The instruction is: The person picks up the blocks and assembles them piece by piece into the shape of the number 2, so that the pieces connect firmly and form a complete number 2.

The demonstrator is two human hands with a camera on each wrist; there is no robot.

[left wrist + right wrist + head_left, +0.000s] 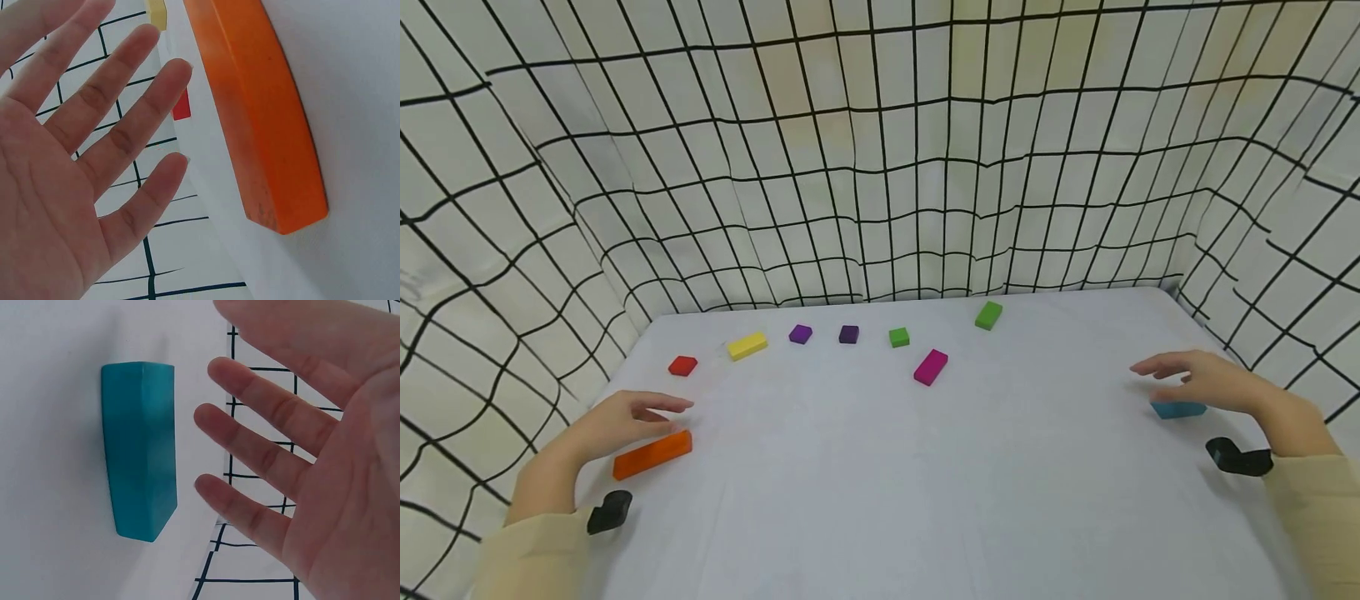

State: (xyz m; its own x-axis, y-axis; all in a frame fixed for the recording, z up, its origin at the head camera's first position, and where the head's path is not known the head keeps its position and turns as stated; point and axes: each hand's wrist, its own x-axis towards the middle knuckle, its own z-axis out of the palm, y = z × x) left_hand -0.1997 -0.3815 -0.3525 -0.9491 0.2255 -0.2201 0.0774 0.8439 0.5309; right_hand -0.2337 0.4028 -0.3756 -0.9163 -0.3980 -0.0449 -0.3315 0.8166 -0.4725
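Observation:
At the table's left side, my left hand (619,423) hovers just beyond a long orange block (652,456), its fingers loosely extended. The left wrist view shows the palm and spread fingers apart from that block, with nothing held. On the far right, my right hand (1213,381) hangs over a blue block (1178,411) and partly covers it in the head view. Seen from the right wrist, this teal-blue block (139,450) lies on the white cloth, and the fingers stay clear of it. A red block (682,366) lies beyond my left hand.
Along the back of the white table (880,483) lie a yellow block (747,346), a purple block (801,334), a dark purple block (848,334), two green blocks (898,337) and a magenta block (931,367). White walls with a black grid (895,167) enclose the back and sides.

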